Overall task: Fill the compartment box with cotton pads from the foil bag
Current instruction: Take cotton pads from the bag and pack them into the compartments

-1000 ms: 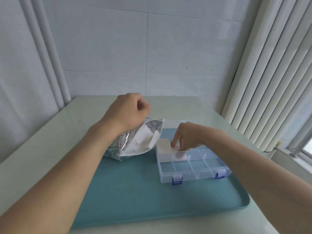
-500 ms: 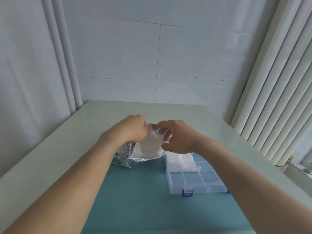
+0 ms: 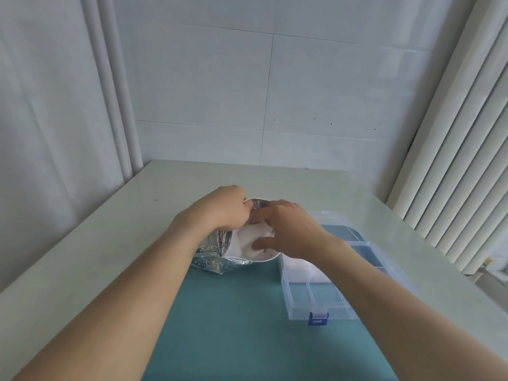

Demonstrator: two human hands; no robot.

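Right hand (image 3: 288, 229) has left the compartment box (image 3: 316, 295) & now reaches into the mouth of the foil bag (image 3: 220, 254), fingers (image 3: 261, 244) on the white cotton pads (image 3: 247, 240). Left hand (image 3: 220, 210) has lowered w/ the bag's rim.

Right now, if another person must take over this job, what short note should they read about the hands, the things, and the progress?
Left hand grips the top edge of the foil bag, holding its mouth open.
Right hand reaches into the bag mouth, fingers on the cotton pads; whether it pinches one I cannot tell.
Compartment box lies open on the teal tray, right of the bag.
Done: white pads fill a compartment at the box's left.
Left: the front compartments and those at the right look empty; keep moving pads across.
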